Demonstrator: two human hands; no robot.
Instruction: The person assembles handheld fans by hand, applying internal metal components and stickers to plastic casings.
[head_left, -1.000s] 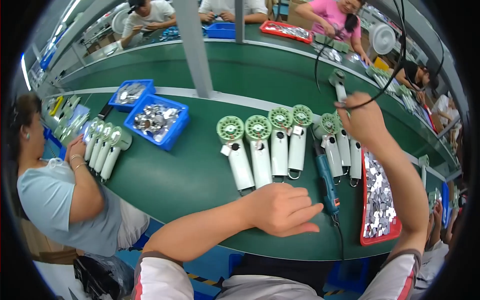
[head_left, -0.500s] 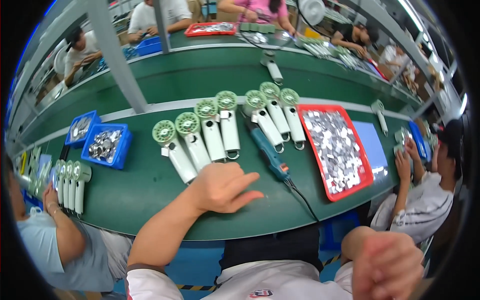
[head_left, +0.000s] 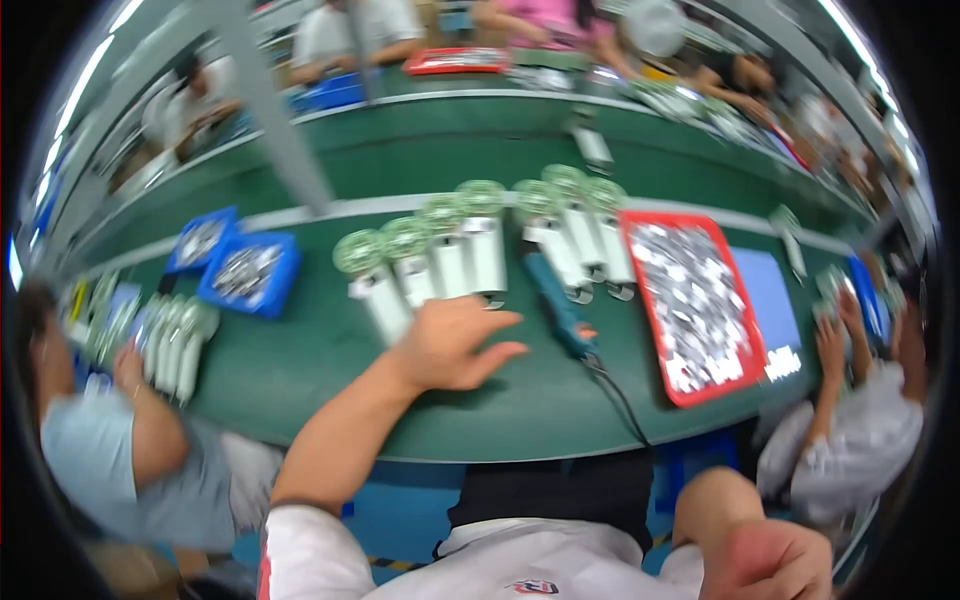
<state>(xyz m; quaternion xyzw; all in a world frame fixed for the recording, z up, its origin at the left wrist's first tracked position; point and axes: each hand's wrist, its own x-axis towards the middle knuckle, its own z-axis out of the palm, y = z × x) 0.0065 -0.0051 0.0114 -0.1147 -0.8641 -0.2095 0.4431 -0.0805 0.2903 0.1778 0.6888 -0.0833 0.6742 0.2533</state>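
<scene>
My left hand (head_left: 455, 345) is over the green work surface, thumb and forefinger spread, with nothing seen between them. It is by the lower ends of several pale green handheld fans (head_left: 484, 255), which lie side by side, heads pointing away. More such fans (head_left: 560, 245) lie just right of these. Beside them is a teal electric screwdriver (head_left: 558, 310) with a black cord. My right hand (head_left: 770, 565) is low at the right, off the table, its fingers curled closed. Whatever it may hold is hidden.
A red tray (head_left: 757, 350) of small silvery pieces lies right of the screwdriver, beside a blue-violet sheet (head_left: 765, 295). Blue bins (head_left: 283, 285) of metal parts stand at the left. People sit on both sides and across the bench. A metal post (head_left: 290, 150) rises behind.
The view has swung, so the bench appears farther right, and it is blurred. My left hand has moved a little toward the fans at its left. My right hand is lower in the picture.
</scene>
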